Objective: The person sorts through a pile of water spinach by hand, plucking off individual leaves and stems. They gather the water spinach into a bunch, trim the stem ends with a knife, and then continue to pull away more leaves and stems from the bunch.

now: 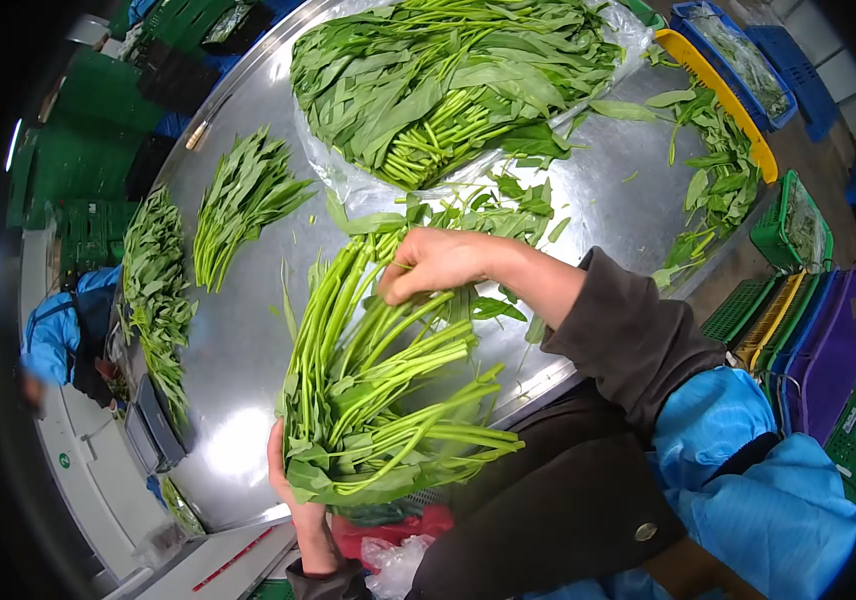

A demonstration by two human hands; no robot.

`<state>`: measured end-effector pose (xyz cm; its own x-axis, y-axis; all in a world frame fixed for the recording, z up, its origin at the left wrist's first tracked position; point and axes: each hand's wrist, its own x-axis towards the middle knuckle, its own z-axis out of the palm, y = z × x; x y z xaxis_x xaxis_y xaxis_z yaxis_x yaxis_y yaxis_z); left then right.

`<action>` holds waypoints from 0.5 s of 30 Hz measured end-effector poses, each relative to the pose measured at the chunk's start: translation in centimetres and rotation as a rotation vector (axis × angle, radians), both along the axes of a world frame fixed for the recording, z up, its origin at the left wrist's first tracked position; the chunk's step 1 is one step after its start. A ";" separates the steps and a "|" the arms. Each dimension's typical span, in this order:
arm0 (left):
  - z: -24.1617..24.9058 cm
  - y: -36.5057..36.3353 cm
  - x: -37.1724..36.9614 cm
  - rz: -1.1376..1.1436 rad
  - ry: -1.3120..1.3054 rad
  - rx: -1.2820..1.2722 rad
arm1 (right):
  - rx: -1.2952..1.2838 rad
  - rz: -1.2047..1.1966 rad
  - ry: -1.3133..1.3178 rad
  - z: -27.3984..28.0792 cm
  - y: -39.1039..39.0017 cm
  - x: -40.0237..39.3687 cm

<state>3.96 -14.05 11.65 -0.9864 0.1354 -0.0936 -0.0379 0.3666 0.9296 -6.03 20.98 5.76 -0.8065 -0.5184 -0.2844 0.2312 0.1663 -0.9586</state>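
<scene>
A large bunch of long green stems with leaves hangs over the near edge of the metal table. My left hand holds this bunch from its left side, fingers mostly hidden behind the leaves. At the upper end of the stems, my right hand is closed in a pinch on some of them. Beyond it, a big pile of the same greens lies on clear plastic. Loose leaves are scattered just past my right hand.
Smaller bunches and a longer row of greens lie at the left. More greens sit by a yellow crate edge at the right. Stacked crates stand right. A person in blue is beyond the left edge.
</scene>
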 end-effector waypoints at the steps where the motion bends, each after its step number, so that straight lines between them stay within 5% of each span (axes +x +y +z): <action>1: 0.1 -0.2 0.1 0.004 -0.025 -0.006 | -0.004 0.003 -0.002 -0.4 -0.2 0.3; 3: -0.3 -0.8 0.2 -0.007 -0.007 -0.030 | 0.008 0.126 0.247 -1.0 -0.1 0.6; 9: -0.4 -1.0 0.8 -0.076 0.000 -0.035 | 0.130 0.024 0.199 0.7 -1.7 2.6; 12: -0.5 -0.9 0.8 -0.082 0.022 -0.078 | 0.097 -0.325 0.511 -1.4 -3.2 3.3; 15: -0.3 -0.1 0.8 -0.018 0.020 -0.092 | -0.014 -0.453 0.381 -1.1 -3.0 4.3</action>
